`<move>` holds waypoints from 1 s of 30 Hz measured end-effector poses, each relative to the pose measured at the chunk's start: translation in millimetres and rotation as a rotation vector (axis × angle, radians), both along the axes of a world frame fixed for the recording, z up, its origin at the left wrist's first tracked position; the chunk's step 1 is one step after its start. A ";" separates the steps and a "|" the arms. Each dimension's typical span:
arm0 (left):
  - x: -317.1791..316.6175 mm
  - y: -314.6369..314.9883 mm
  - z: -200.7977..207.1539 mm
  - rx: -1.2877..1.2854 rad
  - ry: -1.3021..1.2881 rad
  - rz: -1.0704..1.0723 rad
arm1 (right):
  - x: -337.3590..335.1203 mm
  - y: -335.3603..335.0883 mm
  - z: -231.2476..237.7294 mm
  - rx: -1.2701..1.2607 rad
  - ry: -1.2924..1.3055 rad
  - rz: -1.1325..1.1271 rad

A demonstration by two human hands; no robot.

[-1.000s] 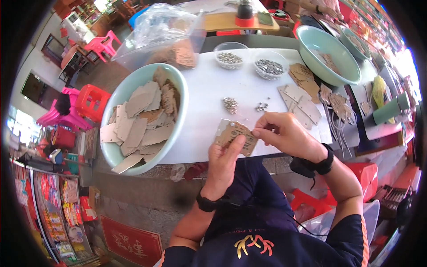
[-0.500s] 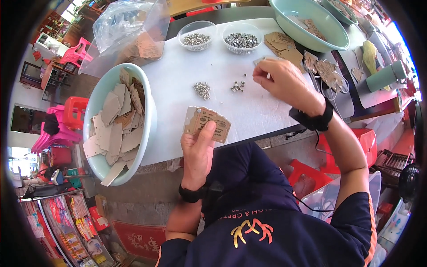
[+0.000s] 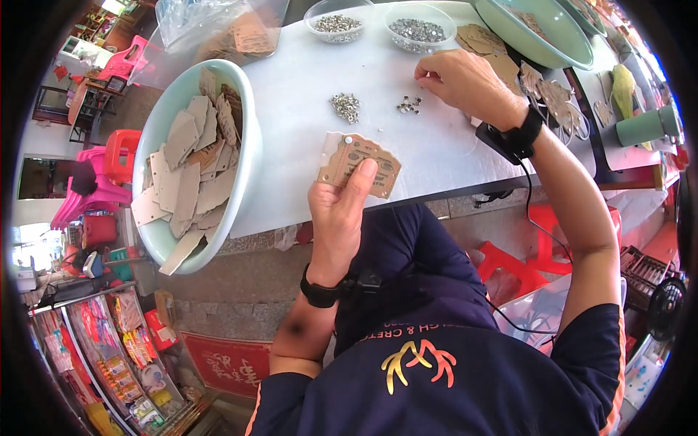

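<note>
My left hand (image 3: 338, 218) grips a flat cardboard piece (image 3: 347, 161), thumb on top. The piece has a wavy edge, a brown printed face and small holes; a silvery round fastener sits in its upper corner. Above the white tabletop, my right hand (image 3: 476, 86) is curled, thumb and index finger drawn together; whatever is between them is too small to make out. Just below its fingertips lies a small group of metal caps (image 3: 409, 107). Left of that is a denser pile of ring-like metal fasteners (image 3: 345, 107).
A pale green basin (image 3: 251, 156) full of cardboard pieces stands at the left. Two clear bowls hold metal parts: the left bowl (image 3: 314, 30) and the right bowl (image 3: 408, 46). Another green basin (image 3: 574, 52), a green bottle (image 3: 641, 128) and stacked cardboard (image 3: 481, 40) are at the right.
The whole view has shifted, so the table sits higher in it. My right hand has come slightly closer to the small group of caps. My left hand still holds the cardboard piece.
</note>
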State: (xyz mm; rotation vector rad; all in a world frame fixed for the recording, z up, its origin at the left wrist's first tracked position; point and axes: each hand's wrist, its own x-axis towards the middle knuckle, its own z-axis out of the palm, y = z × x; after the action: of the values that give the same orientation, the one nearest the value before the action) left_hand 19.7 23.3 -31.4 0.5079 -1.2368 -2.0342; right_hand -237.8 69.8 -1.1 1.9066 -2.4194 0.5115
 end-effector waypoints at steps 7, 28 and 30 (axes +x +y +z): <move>1.1 1.6 -2.5 -0.031 -0.007 0.013 | 2.7 2.8 2.4 0.031 0.033 0.066; 18.3 -1.4 -16.5 0.043 0.154 -0.003 | 59.6 -6.2 -0.7 -0.151 -0.212 0.316; 17.2 -0.9 -14.8 0.054 0.141 0.001 | 62.0 -8.3 -3.1 -0.164 -0.183 0.328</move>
State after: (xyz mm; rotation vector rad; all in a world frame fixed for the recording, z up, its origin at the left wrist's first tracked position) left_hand 36.9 22.4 -46.1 0.3829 -1.1001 -2.0694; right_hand -175.8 61.4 -4.2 2.2806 -2.0827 0.9035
